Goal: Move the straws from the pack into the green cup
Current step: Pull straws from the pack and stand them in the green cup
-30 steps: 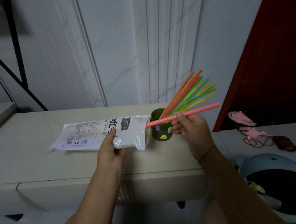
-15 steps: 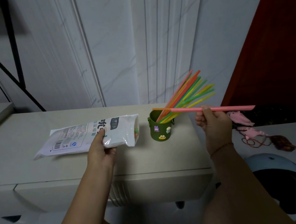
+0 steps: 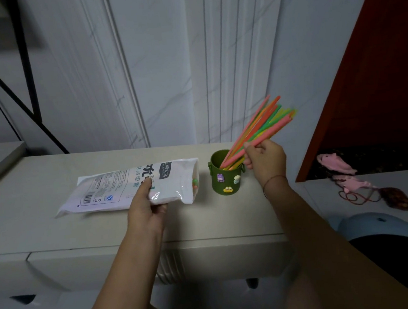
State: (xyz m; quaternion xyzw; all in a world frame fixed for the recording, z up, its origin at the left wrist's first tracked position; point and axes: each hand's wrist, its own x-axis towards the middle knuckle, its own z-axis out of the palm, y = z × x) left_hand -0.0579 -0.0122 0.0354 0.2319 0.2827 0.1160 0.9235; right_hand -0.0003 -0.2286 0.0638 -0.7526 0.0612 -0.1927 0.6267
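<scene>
A white plastic straw pack point(image 3: 116, 187) lies on the beige cabinet top point(image 3: 43, 232), its open end facing right with a few straw tips showing inside. My left hand point(image 3: 145, 204) grips the pack near its open end. The green cup point(image 3: 226, 174), decorated with small cartoon figures, stands just right of the pack. Several coloured straws point(image 3: 267, 121) lean out of it toward the upper right. My right hand point(image 3: 264, 158) pinches a pink straw point(image 3: 270, 133) whose lower end sits inside the cup.
Behind the cabinet rises a white panelled wall. A dark red panel point(image 3: 377, 75) stands at the right. Pink fish toys point(image 3: 336, 164) and a corded brown item point(image 3: 396, 198) lie on a lower white surface. A pale blue bin point(image 3: 379, 227) sits below right.
My right hand pulled the pink straw out of the pack, swung it right, then tilted it so its lower end dropped into the cup. The left hand kept holding the pack.
</scene>
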